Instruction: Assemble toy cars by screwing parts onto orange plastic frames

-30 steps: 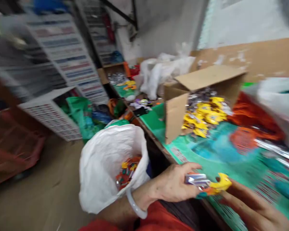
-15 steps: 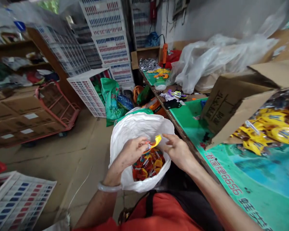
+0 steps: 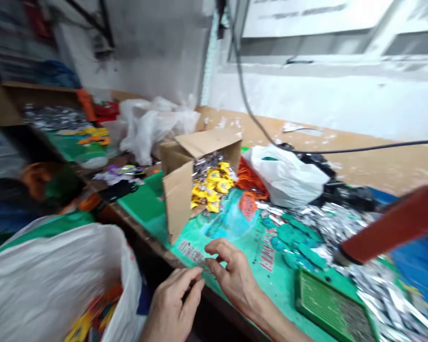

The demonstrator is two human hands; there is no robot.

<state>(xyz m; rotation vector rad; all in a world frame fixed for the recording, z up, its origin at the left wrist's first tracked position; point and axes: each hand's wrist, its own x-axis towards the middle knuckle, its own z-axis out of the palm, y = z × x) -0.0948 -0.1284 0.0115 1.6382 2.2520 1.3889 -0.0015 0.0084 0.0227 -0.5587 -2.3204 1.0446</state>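
Apparently between picks, with right hand (image 3: 233,275) empty and spread beside loosely curled left hand (image 3: 173,304) (impossible to tell whether gripping anything), reach far, presumably, for yellow pieces (image 3: 214,185) at the mouth of the open carton (image 3: 180,202)

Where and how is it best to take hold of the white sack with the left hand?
Probably pinch the white sack by its right rim, the left hand coming from the right and above: that edge is nearest the hand, and it stands up, seemingly thin, around an open mouth, leaving room inside.
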